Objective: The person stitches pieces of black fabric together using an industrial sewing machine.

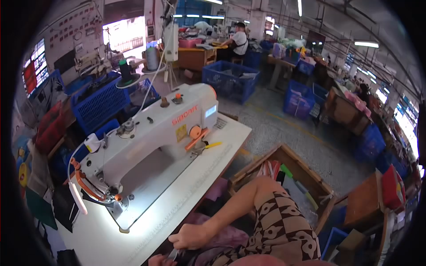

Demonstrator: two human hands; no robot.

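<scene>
My right hand (pixel 191 236) is closed in front of my lap, just off the front edge of the white sewing table (pixel 195 181). Its fingers pinch a small, pale or metallic item that I cannot make out. Lower down, at the bottom edge of the view, part of my left hand (pixel 160 260) shows close to the same small item; most of its fingers are hidden. Purple fabric (pixel 226 235) lies under and beside my right hand. A white sewing machine (pixel 155 128) with orange parts stands on the table, its lamp lighting the needle area.
A wooden drawer or box (pixel 324 177) with tools and bags sits right of the table. Blue crates (pixel 230 80) stand on the floor behind. Thread cones (pixel 152 58) rise behind the machine. A person (pixel 240 42) sits at a far table.
</scene>
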